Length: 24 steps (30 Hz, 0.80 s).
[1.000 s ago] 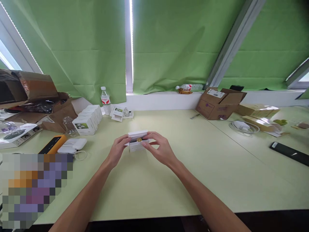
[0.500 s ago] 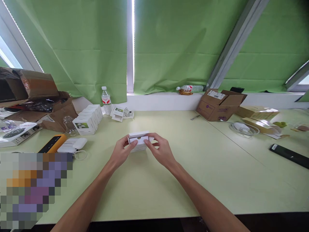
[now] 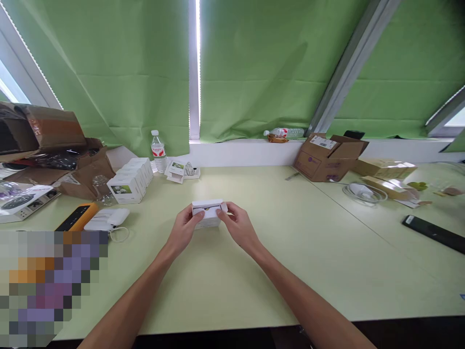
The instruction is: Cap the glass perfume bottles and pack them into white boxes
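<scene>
A small white cardboard box [image 3: 208, 222] is held between my two hands over the middle of the table. Its top stands partly open, with a flap raised at the back and a side flap out at the right. My left hand [image 3: 183, 225] grips the left side, thumb on the top front edge. On the right side, my right hand [image 3: 238, 223] has its thumb on the top and its fingers behind the side flap. What lies inside the box is mostly hidden.
A row of white boxes [image 3: 131, 182] stands left, near a water bottle [image 3: 158, 151]. An opened white box [image 3: 176, 170] lies beside it. Farther right are a brown carton [image 3: 319, 157], a coiled white cable [image 3: 364, 194] and a black bar-shaped object [image 3: 434, 232]. Cartons [image 3: 54, 128] are piled at far left.
Both thumbs have pressed in on the box's top, and the front flap now sits closer to the opening. The right hand has shifted slightly around the side flap. The view has moved a little.
</scene>
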Each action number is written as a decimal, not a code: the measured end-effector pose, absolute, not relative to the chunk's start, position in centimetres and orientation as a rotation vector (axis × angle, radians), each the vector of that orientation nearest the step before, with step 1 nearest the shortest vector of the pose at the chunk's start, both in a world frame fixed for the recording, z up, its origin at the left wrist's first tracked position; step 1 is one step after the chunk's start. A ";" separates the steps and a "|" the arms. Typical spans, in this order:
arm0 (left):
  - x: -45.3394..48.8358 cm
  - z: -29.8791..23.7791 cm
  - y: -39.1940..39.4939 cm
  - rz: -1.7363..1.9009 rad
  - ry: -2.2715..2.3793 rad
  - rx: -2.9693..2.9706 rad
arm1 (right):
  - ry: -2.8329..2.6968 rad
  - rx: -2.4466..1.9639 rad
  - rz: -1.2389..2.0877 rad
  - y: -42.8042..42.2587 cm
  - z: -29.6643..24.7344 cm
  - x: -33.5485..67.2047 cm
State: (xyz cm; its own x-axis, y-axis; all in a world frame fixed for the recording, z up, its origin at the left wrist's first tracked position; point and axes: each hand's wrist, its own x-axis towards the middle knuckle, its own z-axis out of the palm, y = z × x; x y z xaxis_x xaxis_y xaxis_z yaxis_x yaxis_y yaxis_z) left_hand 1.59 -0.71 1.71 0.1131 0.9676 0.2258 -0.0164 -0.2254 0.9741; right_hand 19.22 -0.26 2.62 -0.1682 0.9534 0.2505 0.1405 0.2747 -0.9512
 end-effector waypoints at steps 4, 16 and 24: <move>1.8 1.8 -0.6 1.303 1.009 1.413 | -1.521 -1.039 1.047 -0.1 2.3 19.0; 2.5 1.3 -0.4 1.396 1.017 1.277 | -1.495 -1.045 1.039 0.4 1.7 18.2; 2.8 0.9 -0.4 1.423 1.021 1.214 | -1.473 -1.051 1.037 0.5 1.7 18.2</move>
State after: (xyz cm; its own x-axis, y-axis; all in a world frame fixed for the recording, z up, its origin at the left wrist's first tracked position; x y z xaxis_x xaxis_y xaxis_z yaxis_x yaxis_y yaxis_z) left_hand 2.77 -0.44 0.92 -0.0344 0.9836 0.1769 -0.1478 -0.1801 0.9725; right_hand 18.22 0.53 1.74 -0.1138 0.9640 0.2403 0.0988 0.2517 -0.9628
